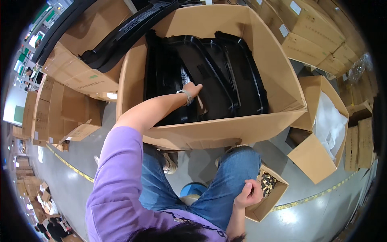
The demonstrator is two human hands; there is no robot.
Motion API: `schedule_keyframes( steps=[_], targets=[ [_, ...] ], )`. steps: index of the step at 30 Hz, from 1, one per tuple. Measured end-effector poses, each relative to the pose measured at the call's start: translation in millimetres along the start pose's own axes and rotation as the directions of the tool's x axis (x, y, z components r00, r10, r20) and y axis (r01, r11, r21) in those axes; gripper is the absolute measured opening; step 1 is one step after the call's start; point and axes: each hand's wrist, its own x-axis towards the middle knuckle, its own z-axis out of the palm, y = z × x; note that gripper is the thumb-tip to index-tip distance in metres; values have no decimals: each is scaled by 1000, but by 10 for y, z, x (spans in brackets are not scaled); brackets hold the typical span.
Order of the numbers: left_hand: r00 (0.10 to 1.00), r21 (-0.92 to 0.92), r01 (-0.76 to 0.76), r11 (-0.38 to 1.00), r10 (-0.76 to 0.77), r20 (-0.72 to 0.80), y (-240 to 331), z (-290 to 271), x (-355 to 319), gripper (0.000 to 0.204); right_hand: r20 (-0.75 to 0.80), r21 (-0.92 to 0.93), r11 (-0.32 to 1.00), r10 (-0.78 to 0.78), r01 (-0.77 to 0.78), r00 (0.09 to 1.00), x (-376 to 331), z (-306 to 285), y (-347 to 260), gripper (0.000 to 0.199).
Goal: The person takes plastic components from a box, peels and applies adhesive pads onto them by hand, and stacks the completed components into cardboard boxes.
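Note:
My left hand (192,89) reaches into a large open cardboard box (209,135) in front of me. Its fingers are closed at the edge of a glossy black plastic panel (205,76), partly hidden by the hand itself. Several such panels stand side by side in the box, leaning over one another. My right hand (248,194) is held by my right knee, fingers curled in; whatever they may hold is hidden. Just beyond that hand, a small open carton (276,198) contains many little black and tan pieces (267,183).
A long black plastic part (129,34) lies across the cartons at upper left. On the right, an open carton (308,159) holds white wrapping (329,121). Stacked boxes (312,30) rise at upper right. A blue round object (193,188) is between my legs.

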Motion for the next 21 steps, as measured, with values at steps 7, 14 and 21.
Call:
schedule_keyframes(
  steps=[7, 14, 21],
  targets=[
    [946, 267, -313, 912, 324, 0, 480, -965, -211, 40, 68, 44, 987, 151, -154, 986, 73, -58, 20, 12],
    [729, 414, -609, 676, 683, -42, 1084, -2363, -534, 30, 73, 316, 894, 311, -318, 948, 32, -135, 82, 13],
    [386, 569, -767, 297, 922, 39, 1088, -3616, -2099, 26, 327, 694, 510, 405, -508, 854, 212, -565, -782, 20]
  ],
)
